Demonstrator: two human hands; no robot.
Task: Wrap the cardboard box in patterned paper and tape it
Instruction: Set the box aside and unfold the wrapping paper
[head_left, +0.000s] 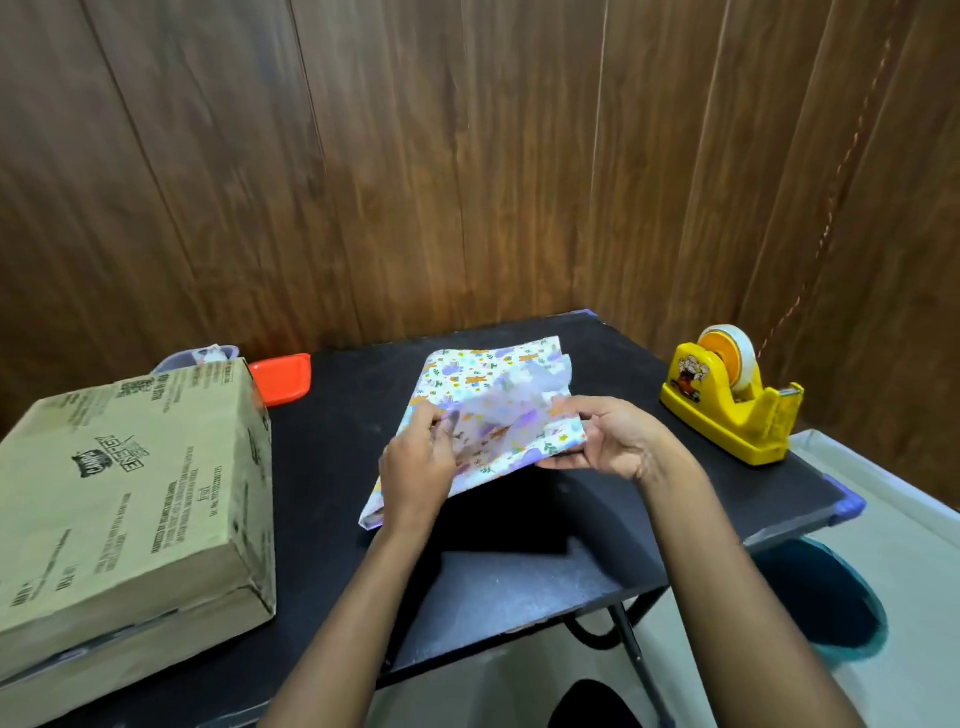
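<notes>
A folded sheet of patterned paper, white with purple and orange prints, is held just above the middle of the black table. My left hand pinches its near left edge. My right hand pinches the near right side, with the thumb on top. One layer of the sheet is lifted between the two hands. The brown cardboard box with black print lies flat at the table's left end, apart from both hands.
A yellow tape dispenser with a roll of clear tape stands at the table's right end. An orange lid and a purple container sit behind the box. Wooden wall panels rise close behind the table. A dark blue tub stands on the floor at right.
</notes>
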